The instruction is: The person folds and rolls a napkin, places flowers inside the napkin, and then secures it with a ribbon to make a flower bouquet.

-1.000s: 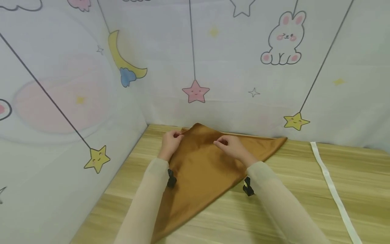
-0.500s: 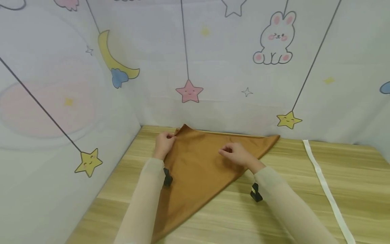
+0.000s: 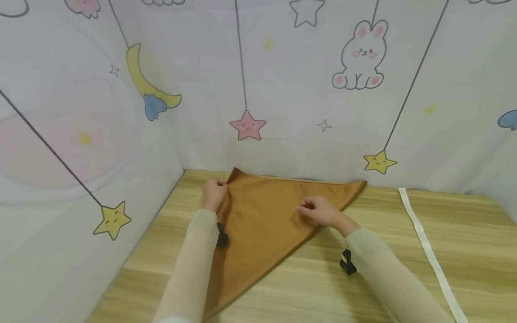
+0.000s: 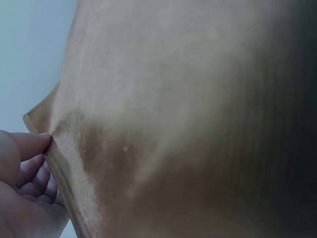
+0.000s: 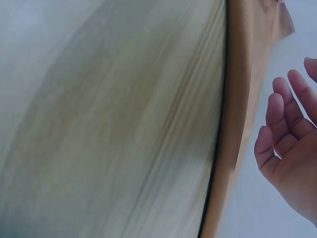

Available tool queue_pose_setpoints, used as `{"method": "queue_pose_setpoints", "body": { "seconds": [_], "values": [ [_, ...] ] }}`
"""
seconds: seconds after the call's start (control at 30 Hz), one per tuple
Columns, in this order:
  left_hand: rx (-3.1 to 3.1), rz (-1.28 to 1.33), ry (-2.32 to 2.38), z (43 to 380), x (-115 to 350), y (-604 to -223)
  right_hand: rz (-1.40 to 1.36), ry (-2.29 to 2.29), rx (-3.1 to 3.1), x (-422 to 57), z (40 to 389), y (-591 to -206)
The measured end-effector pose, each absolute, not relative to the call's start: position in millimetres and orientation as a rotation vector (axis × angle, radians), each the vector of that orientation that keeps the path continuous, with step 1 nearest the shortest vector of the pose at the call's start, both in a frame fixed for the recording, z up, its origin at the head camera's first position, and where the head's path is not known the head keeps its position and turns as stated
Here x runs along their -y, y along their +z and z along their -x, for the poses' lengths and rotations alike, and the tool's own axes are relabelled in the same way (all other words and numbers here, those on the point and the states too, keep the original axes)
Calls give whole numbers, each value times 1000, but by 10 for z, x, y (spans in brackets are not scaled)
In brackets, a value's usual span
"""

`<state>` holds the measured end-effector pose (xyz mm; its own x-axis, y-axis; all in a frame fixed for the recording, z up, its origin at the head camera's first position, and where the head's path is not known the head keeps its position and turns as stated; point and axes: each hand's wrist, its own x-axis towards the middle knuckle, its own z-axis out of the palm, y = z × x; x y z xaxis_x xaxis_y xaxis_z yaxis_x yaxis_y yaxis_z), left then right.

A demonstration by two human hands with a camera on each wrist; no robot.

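Observation:
A brown satiny cloth [image 3: 266, 215] lies on the table, folded into a triangle, its long folded edge running diagonally toward the near left. My left hand [image 3: 214, 195] pinches its left edge between thumb and forefinger, close to the far corner. That corner tip [image 4: 42, 111] sticks up past the fingers in the left wrist view. My right hand [image 3: 321, 211] hovers over the cloth near the diagonal edge, fingers loosely bent and holding nothing. In the right wrist view the same hand [image 5: 292, 148] shows relaxed, apart from the cloth.
A white strip [image 3: 428, 249] lies lengthwise on the wood-patterned table [image 3: 387, 264], right of the cloth. Behind the cloth stands a white printed backdrop [image 3: 291, 152], which also closes off the left side. A small black device [image 3: 347, 264] sits under the right wrist.
My right hand has drawn back to the right and nearer, away from the far corner. The left hand keeps its pinch, and the cloth's corner has shifted left and looks flatter.

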<state>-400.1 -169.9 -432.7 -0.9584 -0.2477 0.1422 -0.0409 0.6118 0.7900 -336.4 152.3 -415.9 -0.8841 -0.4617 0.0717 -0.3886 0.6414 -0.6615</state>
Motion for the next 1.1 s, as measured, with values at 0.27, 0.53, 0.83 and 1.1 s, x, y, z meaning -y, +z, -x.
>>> {"method": "queue_pose_setpoints", "body": {
  "seconds": [0.27,0.53,0.83,1.1],
  "values": [
    [2646,-260,-1227,3987,1713,-4333,614,-1044,-2730,-1573,3346,-4167],
    [2725,-283,-1237,4032,1714,-4335,640,-993,-2746,-1618,3347,-4206],
    [2764,-291,-1177,4012,1763,-4326,616,-1011,-2710,-1632,3334,-4246],
    [2892,-56,-1138,4215,2010,-4576,587,-1022,-2708,-1759,3383,-4271]
  ]
}}
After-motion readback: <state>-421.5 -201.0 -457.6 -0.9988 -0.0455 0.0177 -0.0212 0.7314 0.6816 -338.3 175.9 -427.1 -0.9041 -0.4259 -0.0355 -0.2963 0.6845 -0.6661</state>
